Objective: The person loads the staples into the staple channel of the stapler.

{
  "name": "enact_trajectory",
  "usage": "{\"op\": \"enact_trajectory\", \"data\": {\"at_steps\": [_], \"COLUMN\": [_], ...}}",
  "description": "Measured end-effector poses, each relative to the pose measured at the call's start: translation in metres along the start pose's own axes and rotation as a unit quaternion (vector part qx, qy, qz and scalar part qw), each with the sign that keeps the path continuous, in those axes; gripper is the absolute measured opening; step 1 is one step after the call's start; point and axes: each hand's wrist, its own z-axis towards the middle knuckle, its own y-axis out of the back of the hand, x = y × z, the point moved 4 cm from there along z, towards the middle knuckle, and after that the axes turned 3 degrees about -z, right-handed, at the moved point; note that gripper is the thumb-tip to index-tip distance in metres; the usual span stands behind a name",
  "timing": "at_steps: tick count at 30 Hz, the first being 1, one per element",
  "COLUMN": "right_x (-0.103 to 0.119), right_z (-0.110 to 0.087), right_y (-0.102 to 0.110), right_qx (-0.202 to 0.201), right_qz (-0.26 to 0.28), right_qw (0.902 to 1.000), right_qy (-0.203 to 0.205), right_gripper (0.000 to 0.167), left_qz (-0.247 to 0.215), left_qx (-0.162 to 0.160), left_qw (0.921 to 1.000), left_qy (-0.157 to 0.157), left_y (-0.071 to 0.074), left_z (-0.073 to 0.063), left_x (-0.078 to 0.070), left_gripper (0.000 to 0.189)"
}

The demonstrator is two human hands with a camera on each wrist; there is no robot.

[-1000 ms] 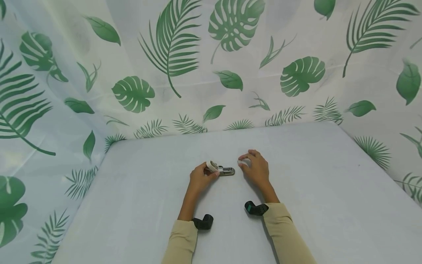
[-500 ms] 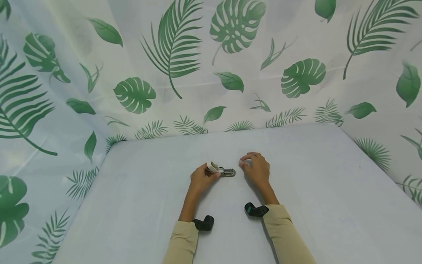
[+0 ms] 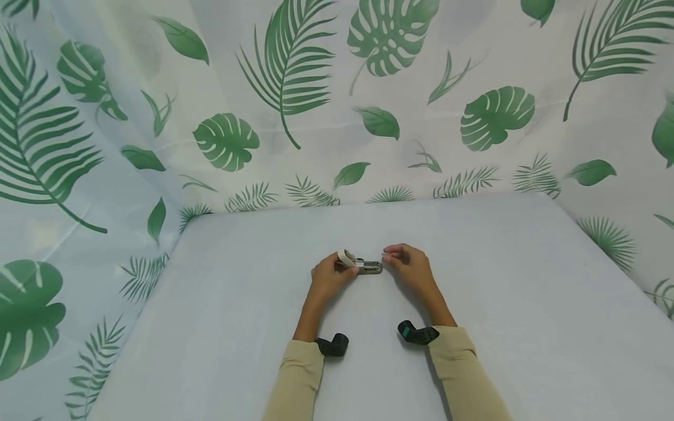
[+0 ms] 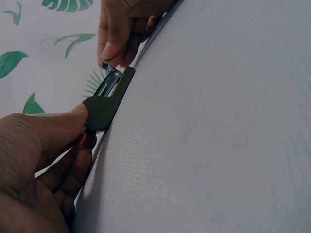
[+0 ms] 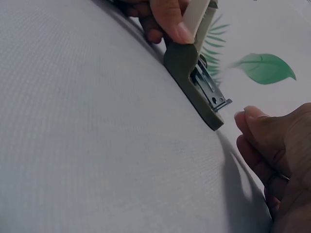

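A small stapler (image 3: pixel 370 267) lies on the white table with its pale top arm swung up and back, so the metal staple channel (image 5: pixel 209 86) shows above the dark olive base (image 5: pixel 182 63). My left hand (image 3: pixel 329 278) holds it at the hinge end, thumb and fingers on either side. Close to the stapler's front end, my right hand (image 3: pixel 414 270) pinches a small, thin silvery piece (image 3: pixel 386 254) between thumb and fingertips; most of it is hidden by the fingers. In the left wrist view the right fingertips overlap the channel's front end.
White cloth covers the tabletop (image 3: pixel 253 292). Behind and at both sides hangs a white curtain (image 3: pixel 316 134) printed with green leaves. Black wrist cameras (image 3: pixel 333 345) sit at both sleeve cuffs.
My right hand has moved closer to the front end of the stapler. The left hand keeps its hold, and the head view has shifted slightly.
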Motion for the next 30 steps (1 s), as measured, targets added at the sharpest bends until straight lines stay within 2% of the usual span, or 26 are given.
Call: {"op": "enact_trajectory", "data": {"at_steps": [7,15,22,30], "right_x": [-0.004,0.011,0.015,0.02], "right_z": [-0.007,-0.005,-0.008,-0.01], "right_y": [-0.004,-0.008,-0.016,-0.02], "right_qx": [0.007,0.011,0.02,-0.013], "right_qz": [0.011,0.011,-0.049,-0.075], "right_qw": [0.9998,0.9994,0.997,0.9935], "right_qy": [-0.018,0.032,0.056,0.084], "right_gripper": [0.023,0.018,0.016,0.013], "left_qz": [0.024,0.019,0.015,0.018], "left_qx": [-0.001,-0.012,-0.007,-0.011], "left_qw": [0.9997,0.9997,0.9998,0.9997], "left_qy": [0.007,-0.009,-0.014,-0.014], "left_y": [-0.006,-0.001,0.0,0.001], "left_z": [-0.002,0.0,-0.002,-0.001], "left_x": [0.005,-0.002,-0.002,-0.002], "left_gripper": [0.029,0.027,0.027,0.026]}}
